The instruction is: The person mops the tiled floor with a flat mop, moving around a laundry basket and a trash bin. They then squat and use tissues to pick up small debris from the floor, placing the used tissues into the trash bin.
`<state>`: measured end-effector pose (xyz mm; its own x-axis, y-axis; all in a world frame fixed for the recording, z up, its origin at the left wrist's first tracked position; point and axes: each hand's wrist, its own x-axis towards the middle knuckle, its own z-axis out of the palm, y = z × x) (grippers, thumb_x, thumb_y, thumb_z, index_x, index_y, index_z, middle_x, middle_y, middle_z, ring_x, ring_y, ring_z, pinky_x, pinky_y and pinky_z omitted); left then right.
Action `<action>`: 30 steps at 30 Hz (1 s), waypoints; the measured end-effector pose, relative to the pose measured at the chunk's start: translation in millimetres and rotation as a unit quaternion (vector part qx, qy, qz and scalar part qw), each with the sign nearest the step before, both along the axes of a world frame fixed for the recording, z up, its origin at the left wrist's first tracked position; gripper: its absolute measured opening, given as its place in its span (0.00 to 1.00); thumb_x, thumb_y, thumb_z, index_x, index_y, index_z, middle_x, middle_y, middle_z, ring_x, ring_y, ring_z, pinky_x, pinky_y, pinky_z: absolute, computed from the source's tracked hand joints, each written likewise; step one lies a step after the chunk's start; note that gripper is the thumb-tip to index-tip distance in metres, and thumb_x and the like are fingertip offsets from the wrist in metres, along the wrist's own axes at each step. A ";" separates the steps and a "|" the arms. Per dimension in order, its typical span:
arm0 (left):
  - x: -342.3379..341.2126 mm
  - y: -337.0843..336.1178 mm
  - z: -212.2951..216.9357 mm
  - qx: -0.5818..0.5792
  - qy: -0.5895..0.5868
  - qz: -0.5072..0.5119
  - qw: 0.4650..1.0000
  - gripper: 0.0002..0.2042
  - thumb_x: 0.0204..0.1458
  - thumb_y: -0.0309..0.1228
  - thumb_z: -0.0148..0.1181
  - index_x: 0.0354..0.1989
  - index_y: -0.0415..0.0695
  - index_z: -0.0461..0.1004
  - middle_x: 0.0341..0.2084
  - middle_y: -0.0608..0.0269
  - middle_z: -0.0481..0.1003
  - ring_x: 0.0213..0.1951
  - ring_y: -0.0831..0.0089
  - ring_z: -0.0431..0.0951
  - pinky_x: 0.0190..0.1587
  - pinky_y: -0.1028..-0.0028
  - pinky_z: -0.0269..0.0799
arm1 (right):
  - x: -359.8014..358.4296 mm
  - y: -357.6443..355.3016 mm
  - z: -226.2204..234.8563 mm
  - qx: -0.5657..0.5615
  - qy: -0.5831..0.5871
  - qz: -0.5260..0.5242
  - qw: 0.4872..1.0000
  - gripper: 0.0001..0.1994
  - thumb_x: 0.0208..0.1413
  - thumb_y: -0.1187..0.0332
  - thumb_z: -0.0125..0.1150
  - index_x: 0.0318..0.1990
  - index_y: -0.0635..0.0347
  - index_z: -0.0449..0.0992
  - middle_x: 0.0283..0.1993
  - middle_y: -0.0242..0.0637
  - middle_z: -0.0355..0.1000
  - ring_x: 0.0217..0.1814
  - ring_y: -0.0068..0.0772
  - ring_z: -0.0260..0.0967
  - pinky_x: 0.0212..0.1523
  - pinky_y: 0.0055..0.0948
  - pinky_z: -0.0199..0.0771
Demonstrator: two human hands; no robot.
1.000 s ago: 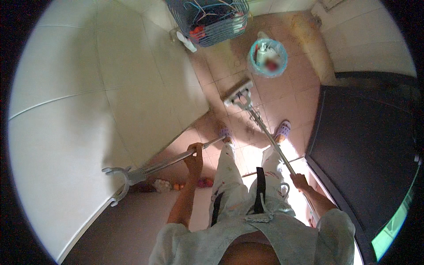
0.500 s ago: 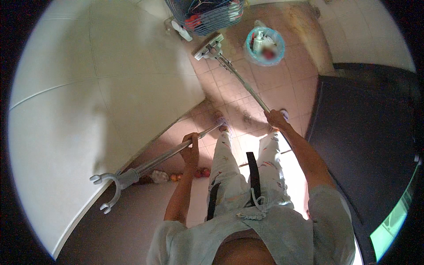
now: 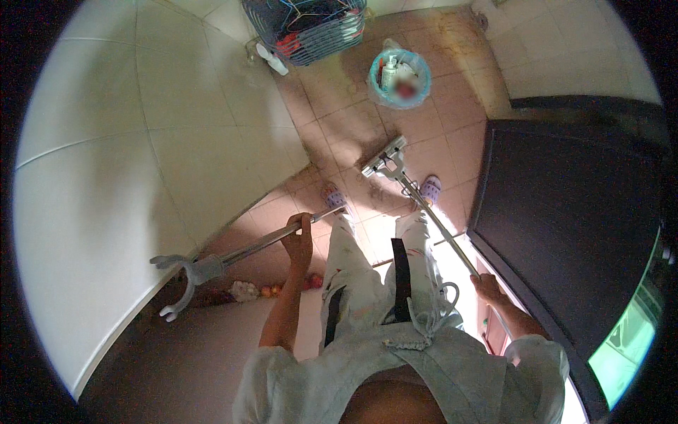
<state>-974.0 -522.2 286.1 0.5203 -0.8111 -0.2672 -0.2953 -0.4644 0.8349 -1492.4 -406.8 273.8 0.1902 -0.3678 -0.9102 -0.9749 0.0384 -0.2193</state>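
My left hand [image 3: 299,242] is wrapped round a metal clothes pole [image 3: 254,249], which slants down to the left. Its grey forked end [image 3: 185,279] lies close to the pale tiled wall, and its thin end reaches over my left foot. In my right hand [image 3: 489,288] is the handle of a sponge mop [image 3: 446,238], gripped beside my right hip. The flat mop head [image 3: 385,157] is on the tiled floor, just ahead of my two feet in purple clogs. Beneath my right hand the lower end of the handle is partly hidden by my forearm.
A blue-lined bin [image 3: 376,92] holding a pump bottle and rubbish stands ahead. Behind it to the left is a dark plastic basket [image 3: 311,55] with hangers, beside a white slipper-shaped object [image 3: 272,59]. A dark door [image 3: 572,212] stands at the right, the tiled wall [image 3: 212,155] at the left.
The mop head has come back from near the basket to just before my feet, as my right hand drew back toward my hip. My left hand still grips the clothes pole.
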 end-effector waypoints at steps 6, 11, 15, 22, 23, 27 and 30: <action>-2.5 -11.2 -8.8 -0.042 -0.006 0.009 0.999 0.06 0.51 0.25 0.53 0.28 0.35 0.71 0.25 0.60 0.74 0.30 0.75 0.73 0.36 0.74 0.69 | 24.4 -65.2 -71.4 -0.096 -0.063 0.152 0.982 0.19 0.58 0.57 0.37 0.29 0.62 0.71 0.20 0.49 0.69 0.25 0.49 0.70 0.25 0.45 0.67; -22.6 0.2 -5.8 -0.025 -0.051 0.016 0.998 0.06 0.52 0.26 0.52 0.29 0.36 0.71 0.26 0.62 0.74 0.31 0.77 0.71 0.37 0.76 0.67 | 93.7 -167.8 -131.7 -0.135 -0.142 0.140 0.971 0.13 0.53 0.65 0.41 0.34 0.64 0.72 0.21 0.47 0.69 0.22 0.45 0.69 0.23 0.44 0.70; -54.1 5.8 -6.3 0.017 -0.047 0.049 0.998 0.09 0.54 0.31 0.51 0.30 0.37 0.71 0.26 0.65 0.71 0.31 0.78 0.68 0.36 0.77 0.65 | 69.7 -179.1 -193.1 -0.130 -0.146 0.130 0.972 0.15 0.54 0.64 0.42 0.30 0.66 0.72 0.25 0.50 0.70 0.26 0.49 0.71 0.27 0.44 0.72; -75.7 -5.4 10.8 0.055 -0.007 0.109 0.992 0.09 0.53 0.31 0.52 0.29 0.37 0.71 0.23 0.66 0.71 0.27 0.80 0.68 0.31 0.79 0.64 | -20.2 -148.7 -84.3 -0.022 -0.067 0.215 0.974 0.16 0.54 0.63 0.40 0.32 0.66 0.73 0.26 0.51 0.70 0.30 0.52 0.70 0.35 0.51 0.67; -76.5 -10.4 9.4 0.049 -0.035 0.099 0.993 0.08 0.53 0.30 0.52 0.28 0.37 0.72 0.23 0.65 0.71 0.27 0.80 0.68 0.30 0.79 0.64 | -29.9 -158.7 -55.7 -0.031 -0.047 0.139 0.989 0.19 0.56 0.60 0.38 0.31 0.67 0.73 0.25 0.51 0.70 0.29 0.52 0.70 0.35 0.52 0.67; -75.8 15.7 -3.1 0.038 -0.042 0.085 0.995 0.08 0.52 0.29 0.52 0.27 0.37 0.72 0.22 0.64 0.71 0.26 0.79 0.68 0.29 0.79 0.64 | -46.5 -151.1 -38.8 0.005 -0.054 0.095 0.994 0.22 0.57 0.57 0.36 0.29 0.67 0.72 0.24 0.53 0.70 0.26 0.52 0.70 0.31 0.50 0.68; -67.6 50.2 -44.6 0.018 0.010 0.140 0.990 0.08 0.52 0.28 0.52 0.26 0.36 0.72 0.23 0.64 0.72 0.27 0.78 0.68 0.30 0.78 0.64 | -31.1 -190.7 -15.7 0.027 -0.041 0.088 0.995 0.23 0.57 0.57 0.36 0.26 0.67 0.72 0.22 0.53 0.68 0.24 0.52 0.69 0.28 0.50 0.68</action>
